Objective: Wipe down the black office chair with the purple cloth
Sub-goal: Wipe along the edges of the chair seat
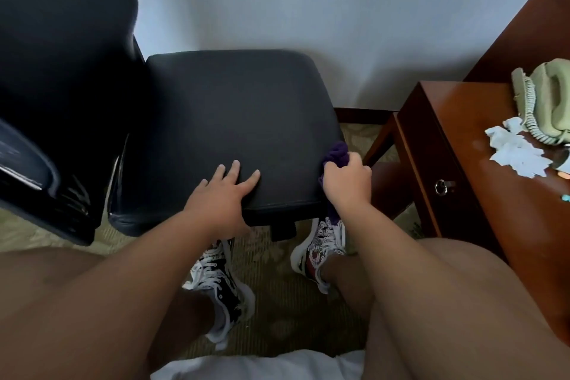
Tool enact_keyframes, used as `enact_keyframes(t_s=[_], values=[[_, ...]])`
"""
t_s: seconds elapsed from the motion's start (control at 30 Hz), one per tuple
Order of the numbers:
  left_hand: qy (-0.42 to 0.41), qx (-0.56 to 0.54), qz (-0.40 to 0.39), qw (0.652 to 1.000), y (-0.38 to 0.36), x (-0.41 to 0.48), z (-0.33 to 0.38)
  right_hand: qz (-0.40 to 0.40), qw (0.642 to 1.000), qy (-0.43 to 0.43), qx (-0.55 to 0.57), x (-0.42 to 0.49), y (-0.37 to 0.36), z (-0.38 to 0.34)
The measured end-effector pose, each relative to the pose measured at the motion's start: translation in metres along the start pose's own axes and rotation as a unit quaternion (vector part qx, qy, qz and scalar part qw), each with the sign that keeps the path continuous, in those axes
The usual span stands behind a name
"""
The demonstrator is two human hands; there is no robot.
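The black office chair (234,114) fills the left and middle of the head view, its backrest at the far left and its flat seat facing me. My left hand (222,194) lies flat on the near edge of the seat, fingers spread, holding nothing. My right hand (347,183) is closed around the bunched purple cloth (336,153) and presses it against the seat's front right corner. A strip of the cloth hangs below the wrist.
A reddish wooden desk (456,163) with a keyed drawer stands close on the right, carrying a green corded telephone (546,102) and crumpled white paper (515,149). A pale wall is behind the chair. My patterned sneakers (320,244) stand on carpet under the seat.
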State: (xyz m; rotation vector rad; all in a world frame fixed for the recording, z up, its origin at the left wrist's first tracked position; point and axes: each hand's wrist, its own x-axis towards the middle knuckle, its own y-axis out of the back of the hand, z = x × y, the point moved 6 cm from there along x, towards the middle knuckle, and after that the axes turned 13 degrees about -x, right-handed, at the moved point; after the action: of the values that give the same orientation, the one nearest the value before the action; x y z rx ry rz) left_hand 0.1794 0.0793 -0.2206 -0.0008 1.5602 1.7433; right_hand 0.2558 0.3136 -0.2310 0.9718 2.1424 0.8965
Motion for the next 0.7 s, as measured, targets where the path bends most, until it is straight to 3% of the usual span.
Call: enact_keyframes(t_s=[0.13, 0.27, 0.43, 0.53, 0.6, 0.7], values=[[0.002, 0.000, 0.039, 0.999, -0.009, 0.011, 0.012, 0.019, 0.991, 0.106, -0.075, -0.030, -0.013, -0.021], [0.001, 0.011, 0.061, 0.998, -0.006, 0.014, 0.020, -0.056, 0.955, 0.271, -0.108, -0.088, -0.053, -0.048], [0.005, 0.000, 0.051, 0.999, -0.007, 0.014, 0.018, -0.035, 0.956, 0.277, -0.094, -0.077, -0.048, -0.047], [0.013, -0.002, 0.047, 0.999, -0.009, 0.013, 0.016, 0.022, 0.972, 0.216, -0.089, -0.041, -0.022, -0.029], [0.016, -0.009, 0.046, 0.999, -0.010, 0.013, 0.015, 0.048, 0.989, 0.123, -0.061, -0.009, -0.005, -0.006], [0.015, -0.006, 0.043, 0.999, -0.010, 0.013, 0.015, 0.023, 0.999, -0.039, 0.027, 0.028, 0.010, 0.029]])
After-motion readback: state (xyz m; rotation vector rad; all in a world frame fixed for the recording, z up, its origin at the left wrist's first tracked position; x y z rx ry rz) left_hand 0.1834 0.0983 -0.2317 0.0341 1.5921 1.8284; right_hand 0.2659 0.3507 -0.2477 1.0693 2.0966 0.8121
